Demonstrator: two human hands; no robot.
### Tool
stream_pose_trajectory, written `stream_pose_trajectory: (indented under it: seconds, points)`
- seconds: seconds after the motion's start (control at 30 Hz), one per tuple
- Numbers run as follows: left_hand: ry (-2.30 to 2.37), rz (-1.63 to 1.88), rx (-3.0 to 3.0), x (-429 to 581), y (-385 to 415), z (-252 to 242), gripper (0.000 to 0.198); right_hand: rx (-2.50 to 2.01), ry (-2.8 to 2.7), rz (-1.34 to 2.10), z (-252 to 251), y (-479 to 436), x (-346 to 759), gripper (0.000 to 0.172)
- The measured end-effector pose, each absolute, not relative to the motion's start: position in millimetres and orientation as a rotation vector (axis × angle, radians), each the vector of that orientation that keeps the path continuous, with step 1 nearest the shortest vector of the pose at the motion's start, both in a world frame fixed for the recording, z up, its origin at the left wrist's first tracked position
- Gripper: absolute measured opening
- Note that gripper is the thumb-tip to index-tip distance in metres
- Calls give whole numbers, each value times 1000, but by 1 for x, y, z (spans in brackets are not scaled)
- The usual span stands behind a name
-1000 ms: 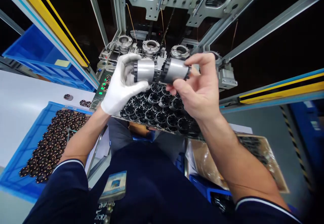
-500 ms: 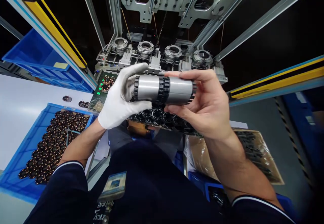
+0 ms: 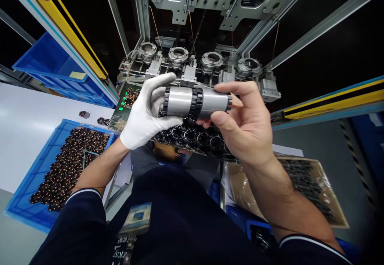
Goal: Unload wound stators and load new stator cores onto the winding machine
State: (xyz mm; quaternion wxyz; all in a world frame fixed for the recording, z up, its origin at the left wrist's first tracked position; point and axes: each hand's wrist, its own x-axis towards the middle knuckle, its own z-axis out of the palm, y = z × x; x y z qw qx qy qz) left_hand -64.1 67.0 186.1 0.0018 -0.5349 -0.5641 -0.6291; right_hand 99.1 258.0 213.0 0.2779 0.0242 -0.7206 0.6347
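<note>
My left hand point(image 3: 144, 111), in a white glove, is curled around the left end of one motor stator core point(image 3: 179, 102), a silver cylinder with black toothed end rings. A second stator core point(image 3: 214, 100) of the same kind lies end to end with it, their black rings meeting in the middle. My bare right hand point(image 3: 250, 123) grips this second core, thumb in front and index finger along the top. Both cores are held level above the rows of black ring-ended cores point(image 3: 192, 136) at the bench edge. My palms hide the outer ends.
Behind my hands stands a machine with several round metal fixtures point(image 3: 212, 60). A blue tray point(image 3: 22, 191) of copper-wound stators is at left, near stacked blue bins point(image 3: 45, 63). At right is a cardboard box point(image 3: 340, 213) with dark parts. Yellow-edged posts point(image 3: 336, 105) flank the bench.
My right thumb and index finger have shifted right along the second core, and other fingertips now show beneath it. The view has moved slightly; my left hand keeps its hold.
</note>
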Motion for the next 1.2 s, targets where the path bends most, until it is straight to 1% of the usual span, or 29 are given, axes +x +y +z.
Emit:
stream_pose_trajectory:
  seconds: [0.03, 0.13, 0.17, 0.27, 0.33, 0.37, 0.43, 0.5, 0.63, 0.7, 0.77, 0.83, 0.93, 1.0, 1.03, 1.17, 1.2]
  points:
    - [-1800, -1949, -1689, -67, 67, 186, 83, 69, -1934, 1704, 211, 259, 98, 46]
    - [-1832, -1968, -1717, -70, 66, 186, 75, 60, -1956, 1697, 208, 263, 93, 50]
    - [-1817, -2015, -1720, -71, 67, 186, 71, 53, -1967, 1698, 208, 264, 91, 52]
    - [-1774, -2170, -1724, -74, 69, 185, 50, 58, -1986, 1714, 210, 266, 85, 52]
    - [-1780, -2174, -1738, -81, 71, 183, 43, 63, -2002, 1717, 214, 269, 79, 52]
    - [-1807, -2137, -1742, -86, 72, 183, 45, 64, -2013, 1715, 216, 272, 75, 53]
    - [-1891, -2026, -1730, -101, 73, 185, 54, 64, -2051, 1688, 222, 281, 65, 54]
    - [-1984, -1908, -1712, -123, 75, 193, 61, 76, -2127, 1589, 229, 296, 49, 57]
    - [-2085, -1599, -1706, -197, 93, 220, 58, 66, -2393, 1126, 253, 334, -9, 60]
    - [-2163, -1323, -1712, -245, 112, 232, 75, -18, -2537, 864, 260, 352, -50, 57]
    - [-2377, -1082, -1532, -294, 135, 235, 89, -94, -2648, 640, 257, 369, -95, 55]
    - [-2614, -937, -1312, -340, 158, 230, 101, -141, -2716, 473, 244, 386, -139, 57]
    - [-2838, -817, -1125, -395, 185, 211, 107, -208, -2760, 437, 218, 413, -193, 67]
    - [-2892, -691, -1169, -421, 193, 198, 107, -232, -2821, 478, 206, 428, -214, 75]
    - [-2904, -617, -1223, -429, 194, 193, 108, -238, -2867, 465, 204, 434, -220, 76]
    - [-2867, -318, -1368, -438, 190, 194, 118, -201, -3014, 240, 212, 440, -223, 62]
    - [-2865, -247, -1379, -435, 189, 198, 118, -183, -3035, 204, 216, 438, -222, 61]
